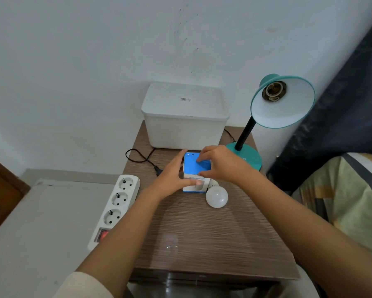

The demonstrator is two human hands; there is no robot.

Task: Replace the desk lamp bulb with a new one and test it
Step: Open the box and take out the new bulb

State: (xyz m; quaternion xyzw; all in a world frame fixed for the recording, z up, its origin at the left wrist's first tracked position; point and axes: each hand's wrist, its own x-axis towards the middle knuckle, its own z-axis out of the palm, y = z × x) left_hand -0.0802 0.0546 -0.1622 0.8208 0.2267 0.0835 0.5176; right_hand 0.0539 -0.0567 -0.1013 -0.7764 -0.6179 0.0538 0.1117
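— While both your hands are on that box, tell me how each grip sits.

— My left hand (172,177) wraps the left side of the blue and white box (196,168), thumb laid across its near white face, so that grip is closed on the box. My right hand (220,163) comes over from the right, fingertips pressed on the blue top and thumb at the near edge; that grip pinches the box too.

— And the box itself?

— It stands on the counter (202,233), about the middle, just near of the white lidded bin (184,117).

— Where is the bulb?

— A white bulb (216,197) lies on the counter, touching or almost touching the box's near right corner; I cannot tell which. Neither hand is on it.

— The lamp?

— The teal lamp (283,100) stands at the far right of the counter, its base just right of my right hand. Its shade tilts toward me and the socket (274,92) inside is bare.

— Power?

— A white strip (114,207) with three outlets and a red switch lies along the counter's left edge. The black plug (159,171) rests on the counter by my left hand, apart from the strip, its cord looping back behind the bin.
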